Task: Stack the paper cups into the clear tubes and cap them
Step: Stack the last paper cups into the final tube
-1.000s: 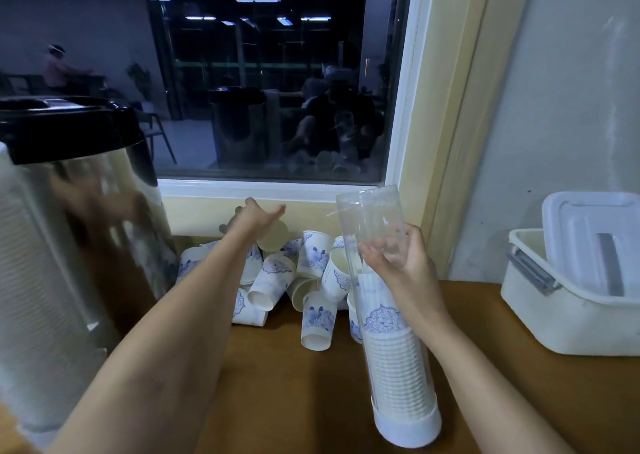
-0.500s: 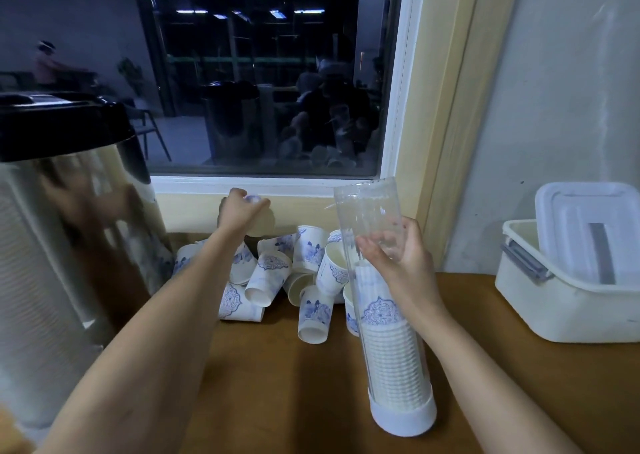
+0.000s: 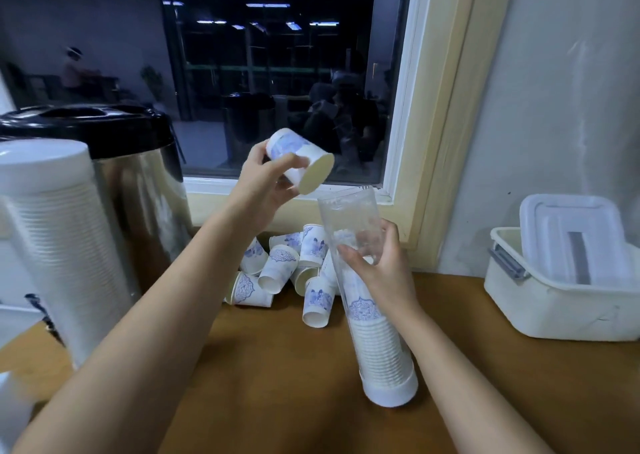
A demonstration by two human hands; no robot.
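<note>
Head view puts the clear tube (image 3: 349, 218) at the centre, standing on its white end cap (image 3: 391, 391) on the wooden counter (image 3: 277, 384) and leaning slightly left. A nested stack of paper cups (image 3: 377, 342) fills its lower part, and the top stretch is still bare.

My right hand (image 3: 381, 270) wraps the tube near the top of that stack, fingers curled round the front and thumb behind. I judge the grip is there to steady the open mouth for loading.

My left hand (image 3: 263, 183) is above and left of the tube's rim. It pinches one patterned paper cup (image 3: 299, 162) between thumb and fingertips. The cup is tilted with its wide mouth facing down toward the rim, apart from it and not yet inside. That tilt looks chosen so it drops over the stack the same way up.

Loose cups (image 3: 280, 270) lie tumbled just behind and left of the tube, against the window sill. Further left stand a steel urn (image 3: 138, 183) and a filled, capped tube (image 3: 59, 238). Well to the right sits a white lidded box (image 3: 561, 287).

Behind the tube are a dark window (image 3: 277, 72) with reflections and a pale wall (image 3: 571, 107).
</note>
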